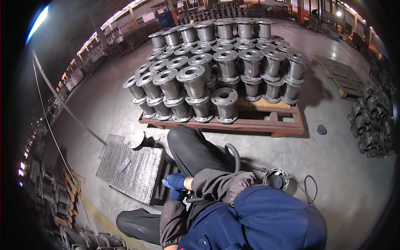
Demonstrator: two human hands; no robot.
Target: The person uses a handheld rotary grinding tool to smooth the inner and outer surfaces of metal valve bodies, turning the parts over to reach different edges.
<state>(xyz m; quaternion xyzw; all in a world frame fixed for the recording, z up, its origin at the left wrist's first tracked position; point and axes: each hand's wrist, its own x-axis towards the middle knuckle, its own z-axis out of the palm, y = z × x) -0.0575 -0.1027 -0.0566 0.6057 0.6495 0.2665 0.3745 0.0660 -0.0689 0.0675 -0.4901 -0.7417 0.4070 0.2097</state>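
My right hand [174, 182], in a blue glove, is closed beside the right edge of a ribbed metal work table [135, 170]. Just below it, close against it, is my left hand [178, 195], also gloved in blue, its fingers mostly hidden. What the hands hold, if anything, cannot be made out. A curved dark hose or handle [194, 199] shows right beside them. On the table top lies a small flat grey metal piece [124, 165]. A round pale disc-topped thing [136, 139] stands at the table's far edge.
Grey flanged pipe pieces [191, 79] are stacked in layers on a red metal pallet frame [262, 129] ahead. A thick hose [234, 158] and a round bucket-like container [276, 181] are at my right. Farther right are a wooden pallet [341, 77] and piled castings [373, 121]. A pole [68, 102] slants at left.
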